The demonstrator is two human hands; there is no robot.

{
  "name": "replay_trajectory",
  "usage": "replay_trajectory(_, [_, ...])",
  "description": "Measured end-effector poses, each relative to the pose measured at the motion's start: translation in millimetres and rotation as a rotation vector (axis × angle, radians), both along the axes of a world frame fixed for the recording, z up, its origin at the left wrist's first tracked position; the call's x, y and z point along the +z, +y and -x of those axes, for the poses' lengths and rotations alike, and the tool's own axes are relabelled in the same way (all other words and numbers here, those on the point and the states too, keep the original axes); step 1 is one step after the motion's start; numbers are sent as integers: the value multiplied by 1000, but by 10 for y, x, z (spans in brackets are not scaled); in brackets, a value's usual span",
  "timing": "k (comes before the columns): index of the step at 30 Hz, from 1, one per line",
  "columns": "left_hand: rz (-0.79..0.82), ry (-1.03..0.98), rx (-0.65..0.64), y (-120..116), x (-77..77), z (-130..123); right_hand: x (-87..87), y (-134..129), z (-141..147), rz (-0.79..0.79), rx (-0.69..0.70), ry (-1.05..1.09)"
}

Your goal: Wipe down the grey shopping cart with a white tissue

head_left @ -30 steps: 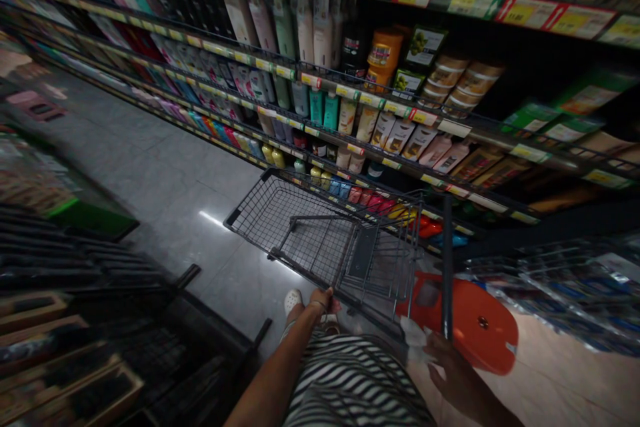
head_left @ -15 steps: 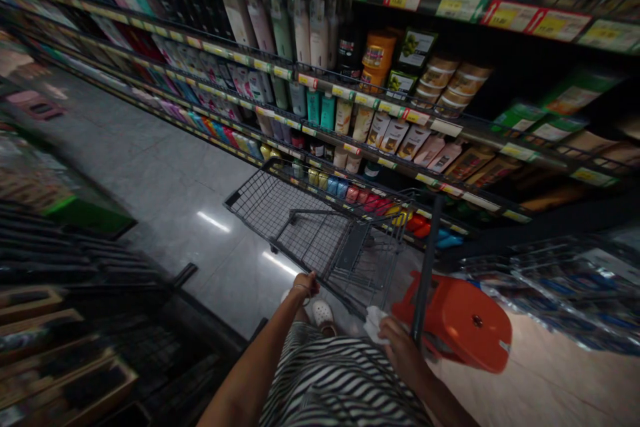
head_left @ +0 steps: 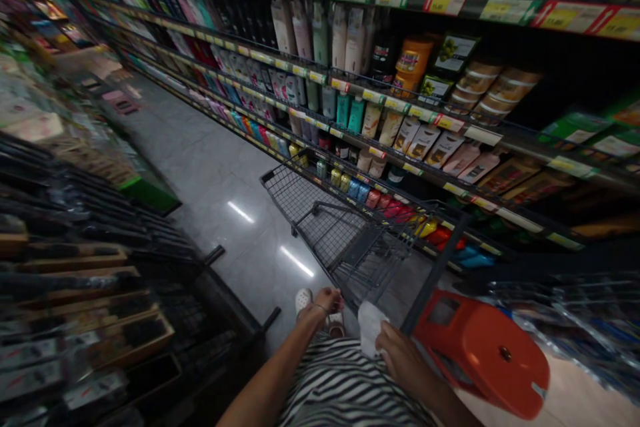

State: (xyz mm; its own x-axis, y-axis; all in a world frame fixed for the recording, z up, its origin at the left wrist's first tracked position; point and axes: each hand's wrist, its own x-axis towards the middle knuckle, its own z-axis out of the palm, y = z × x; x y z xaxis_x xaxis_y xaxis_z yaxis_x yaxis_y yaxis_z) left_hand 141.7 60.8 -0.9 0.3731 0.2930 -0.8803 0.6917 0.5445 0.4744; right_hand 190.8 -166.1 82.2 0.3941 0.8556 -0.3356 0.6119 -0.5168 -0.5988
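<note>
My right hand (head_left: 395,350) is closed on a crumpled white cloth or tissue (head_left: 371,328), just left of the black handle bar (head_left: 435,273) of a shopping cart. My left hand (head_left: 330,299) hangs in front of me by the cart's near side, its fingers curled; whether it holds anything is too small to tell. The grey wire cart (head_left: 320,233) stands at an angle across the aisle, its basket bare, with a fold-down seat part near the handle.
Shelves of bottles and jars (head_left: 350,33) run along the far side, close to the cart. An orange stool (head_left: 495,353) stands at right, by hanging packets (head_left: 565,307). Dark racks with boxes (head_left: 100,320) line the left. Grey floor (head_left: 210,173) stretches off to the upper left.
The view has turned left, so shelves, cart and stool sit further right. My left hand has shifted slightly right, nearer the cloth, and the cloth in my right hand hangs more unfolded.
</note>
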Motion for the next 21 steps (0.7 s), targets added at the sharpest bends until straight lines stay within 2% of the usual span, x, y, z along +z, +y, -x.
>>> replay_trajectory(4, [-29, 14, -6, -88, 33, -27, -78, 434, -11, -38, 10, 3])
replay_trajectory(7, [-45, 11, -11, -30, 80, -6, -161, 734, 2, -84, -12, 4])
replay_trajectory(9, [-43, 6, -20, 19, 111, 27, -181, 828, 13, -123, -29, 11])
replay_trajectory(15, [-4, -28, -30, 29, 191, 154, -161, 708, 11, -221, -87, 28])
replay_trajectory(21, [65, -61, -9, -89, 266, 337, -278, 565, 10, -167, -202, -86])
